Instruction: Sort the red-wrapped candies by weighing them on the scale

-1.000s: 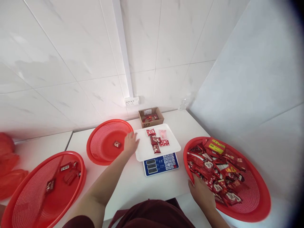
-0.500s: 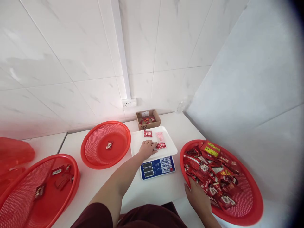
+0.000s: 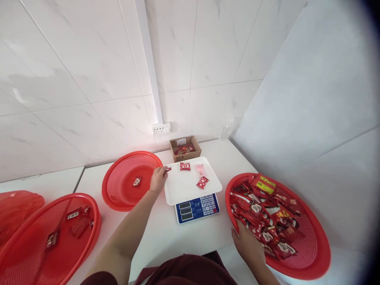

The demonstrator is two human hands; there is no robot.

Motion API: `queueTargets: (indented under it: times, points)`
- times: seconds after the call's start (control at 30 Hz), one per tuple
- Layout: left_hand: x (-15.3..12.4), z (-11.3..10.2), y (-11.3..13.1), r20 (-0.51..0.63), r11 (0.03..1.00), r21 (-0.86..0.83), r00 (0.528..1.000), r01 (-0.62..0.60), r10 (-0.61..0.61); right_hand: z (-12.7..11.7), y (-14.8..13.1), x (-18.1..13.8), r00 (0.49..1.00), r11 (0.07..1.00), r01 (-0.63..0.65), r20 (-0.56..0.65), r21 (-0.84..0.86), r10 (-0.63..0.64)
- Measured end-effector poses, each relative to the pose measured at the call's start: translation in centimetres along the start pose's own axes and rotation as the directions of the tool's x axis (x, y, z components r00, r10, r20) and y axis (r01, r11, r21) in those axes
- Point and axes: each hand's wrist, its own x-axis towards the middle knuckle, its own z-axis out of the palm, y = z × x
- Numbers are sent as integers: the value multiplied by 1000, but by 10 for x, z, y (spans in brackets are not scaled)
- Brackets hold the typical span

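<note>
My left hand (image 3: pixel 158 180) is closed at the left edge of the scale's white tray (image 3: pixel 181 190), pinching a small red packet (image 3: pixel 168 169). Two red packets, one with white lettering (image 3: pixel 185 166) and a white-dotted one (image 3: pixel 202 182), lie on the tray with a pink packet (image 3: pixel 200 170). Below the tray shows the blue keypad panel of the weighing scale (image 3: pixel 197 208). On the right, my right hand (image 3: pixel 248 245) grips the near-left rim of a red plastic basket (image 3: pixel 319 253), its thumb outside and its fingers partly hidden. Many red snack packets (image 3: pixel 267 217) fill that basket.
Left of the scale, a round red basket (image 3: pixel 114 186) holds one packet (image 3: pixel 137 181). Another red basket (image 3: pixel 86 253) at the far left has several packets. Behind the tray stands a small cardboard box (image 3: pixel 187 156) with red packets. A wall socket (image 3: pixel 161 129) and clear plastic item (image 3: pixel 225 132) are behind.
My left hand has moved left from the tray's middle to its left edge, carrying a small red packet. The dotted packet has turned slightly. My right hand stays on the basket rim.
</note>
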Motion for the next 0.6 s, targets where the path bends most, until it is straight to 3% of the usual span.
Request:
queueTargets:
  times: [0.13,0.2,0.33,0.43,0.5,0.6]
  points:
    - [-8,-30,-33,-92,953,61,952,297,-291,0,1,1,1000,1000,1,-3,9,-1]
    - [-11,-30,-36,-93,927,139,936,349,-339,1,1,1,1000,1000,1,6,4,-1]
    - [-4,-1,-13,-45,968,162,981,192,-187,1,1,2,1000,1000,12,15,1,-12]
    - [13,31,21,104,995,61,990,84,-90,3,2,2,1000,1000,5,14,0,-5]
    - [26,51,44,251,999,11,967,49,-51,4,2,2,1000,1000,7,5,-2,-7]
    - [46,72,71,463,1000,15,886,2,-9,3,1,2,1000,1000,10,-4,2,-10]
